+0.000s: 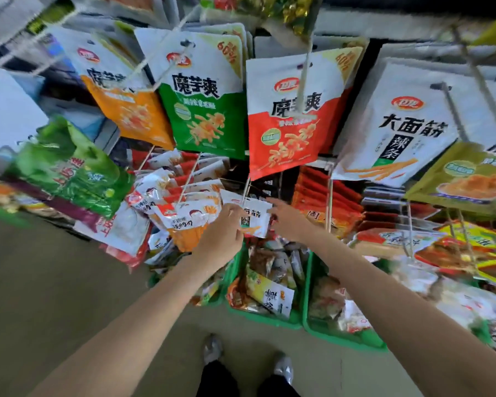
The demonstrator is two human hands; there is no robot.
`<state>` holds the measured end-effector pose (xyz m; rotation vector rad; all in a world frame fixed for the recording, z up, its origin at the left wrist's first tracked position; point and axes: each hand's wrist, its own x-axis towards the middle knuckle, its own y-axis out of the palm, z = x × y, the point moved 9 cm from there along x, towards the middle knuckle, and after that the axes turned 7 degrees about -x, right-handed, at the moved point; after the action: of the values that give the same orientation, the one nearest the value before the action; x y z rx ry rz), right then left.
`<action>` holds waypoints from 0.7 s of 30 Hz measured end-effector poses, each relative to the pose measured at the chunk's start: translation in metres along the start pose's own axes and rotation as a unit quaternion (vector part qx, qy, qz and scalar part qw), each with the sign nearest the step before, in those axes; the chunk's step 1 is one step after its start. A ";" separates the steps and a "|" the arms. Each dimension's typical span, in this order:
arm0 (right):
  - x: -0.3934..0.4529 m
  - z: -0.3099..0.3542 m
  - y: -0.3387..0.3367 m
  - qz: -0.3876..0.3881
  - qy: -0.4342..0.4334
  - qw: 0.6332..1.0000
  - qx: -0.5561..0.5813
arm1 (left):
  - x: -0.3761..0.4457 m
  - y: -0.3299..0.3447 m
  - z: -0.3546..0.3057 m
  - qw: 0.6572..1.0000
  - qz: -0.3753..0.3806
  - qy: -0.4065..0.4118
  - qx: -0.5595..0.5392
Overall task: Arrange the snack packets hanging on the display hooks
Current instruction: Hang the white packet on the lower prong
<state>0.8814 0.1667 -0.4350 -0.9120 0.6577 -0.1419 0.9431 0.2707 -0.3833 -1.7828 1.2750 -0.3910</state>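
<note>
Head view, one camera, looking down a hook display. Landmark: the small white packet (255,217) hanging on a thin display hook (245,190) at the middle of the rack. Left hand (222,233): at the packet's left edge, fingers curled onto it, holding that side. Right hand (287,217): at the packet's right edge, fingers reaching to it; whether they pinch it or only touch it cannot be told through the blur. Above the packet: a row of large hanging bags, an orange bag (126,101), a green bag (204,101) and a red bag (292,116), with a white bag (398,124) up and to the right; their lower edges hang just over the hands, leaving a narrow gap. Left of the packet: crowded small packets (181,202) on neighbouring hooks, touching one another. Right of it: a tight stack of red packets (327,196). Below it: green bins (304,319) of loose snacks, and beneath those open floor (55,296) where the person's shoes (212,349) stand. Hidden or unclear: the hook tip behind the packet, the print on most small packets, and the frame edges, which are smeared.
</note>
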 end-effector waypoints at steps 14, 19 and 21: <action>0.017 0.027 0.019 0.003 0.030 0.989 -0.144 | 0.005 -0.045 0.021 0.996 0.063 0.060 0.005; -0.071 0.029 -0.055 -0.068 0.020 0.990 -0.118 | 0.003 -0.024 -0.045 0.978 0.169 0.059 -0.106; -0.117 0.023 -0.099 -0.141 0.034 0.988 -0.053 | 0.005 -0.026 -0.083 0.964 0.177 0.067 -0.187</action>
<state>0.8168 0.1660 -0.2942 -1.1055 0.6007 -0.3960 0.9044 0.2293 -0.3174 -1.8008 1.8226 -0.0679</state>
